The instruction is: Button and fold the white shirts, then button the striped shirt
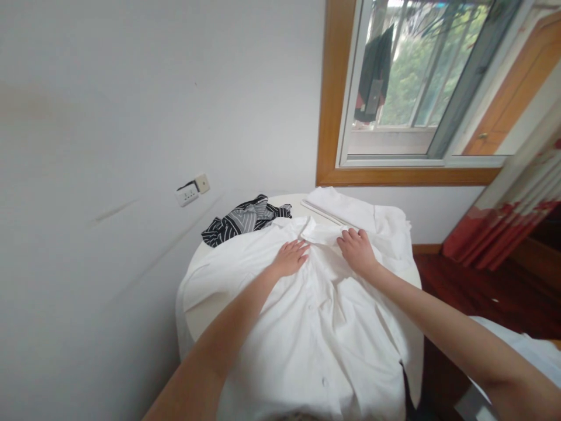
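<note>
A white button-up shirt (302,327) lies spread over a round white table (205,310), its collar toward the wall and its lower part reaching the near edge. My left hand (290,258) rests flat on the shirt just below the collar, fingers stretched out. At the right side of the collar, my right hand (357,250) has its fingers curled onto the fabric, seemingly gripping the collar edge. Wrinkles run down the shirt's right half, below my right hand.
A crumpled black-and-white striped cloth (243,219) lies at the table's back left. Folded white fabric (359,210) sits at the back right. Beyond are a wall socket (187,195), a wood-framed window (331,117) and a red-and-cream curtain (486,228).
</note>
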Motion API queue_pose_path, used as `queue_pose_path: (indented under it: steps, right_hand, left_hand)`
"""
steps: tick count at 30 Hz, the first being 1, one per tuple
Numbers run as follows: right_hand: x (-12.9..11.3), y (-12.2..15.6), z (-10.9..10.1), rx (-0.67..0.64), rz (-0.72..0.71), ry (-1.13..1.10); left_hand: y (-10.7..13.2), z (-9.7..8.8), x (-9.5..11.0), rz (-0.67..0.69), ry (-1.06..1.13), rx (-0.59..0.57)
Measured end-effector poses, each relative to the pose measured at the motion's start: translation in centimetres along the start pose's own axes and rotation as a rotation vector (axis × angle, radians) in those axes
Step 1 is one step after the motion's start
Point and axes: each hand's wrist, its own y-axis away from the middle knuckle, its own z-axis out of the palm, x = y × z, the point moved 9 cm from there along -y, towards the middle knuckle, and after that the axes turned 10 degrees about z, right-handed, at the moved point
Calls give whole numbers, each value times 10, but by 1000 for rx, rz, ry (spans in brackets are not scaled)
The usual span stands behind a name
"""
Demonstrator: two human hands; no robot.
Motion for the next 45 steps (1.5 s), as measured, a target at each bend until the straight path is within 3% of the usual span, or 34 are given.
queue_pose_path:
  steps: [4,9,11,16,18,21,23,28,31,36,40,45]
  right_hand:
    - [3,-6,-3,20,46,36]
    - [9,-21,10,-192,77,-31]
    - [11,-30,7,-255,99,-106]
    - [-4,-53,-4,-366,116,-445]
    - [-22,-55,0,-428,72,-612]
    - [-53,-49,29,-730,-21,-830]
    - [-58,-52,50,-858,-47,-834]
    - [-2,-102,86,-568,209,-516]
    - [15,-109,109,-559,274,-409]
    - [16,-112,134,-583,306,-343]
    - [21,-124,132,-536,360,-343]
    - [42,-161,100,-323,428,-406]
  left_hand:
    - [1,-3,-4,50,13,-2]
    - [10,-7,2,119,76,46]
    - [11,-19,-2,104,133,126]
    - [16,-73,-47,-131,52,416]
    - [20,-86,-66,-225,-52,424]
    - [27,-91,-91,-335,-172,346]
    - [32,-90,-102,-374,-231,302]
    - [36,-90,-122,-452,-322,163]
    - [34,-89,-135,-501,-307,47]
    - [30,-84,-143,-498,-302,-60]
    - [24,-91,-134,-455,-326,-41]
    - [10,-145,-129,-459,-399,162]
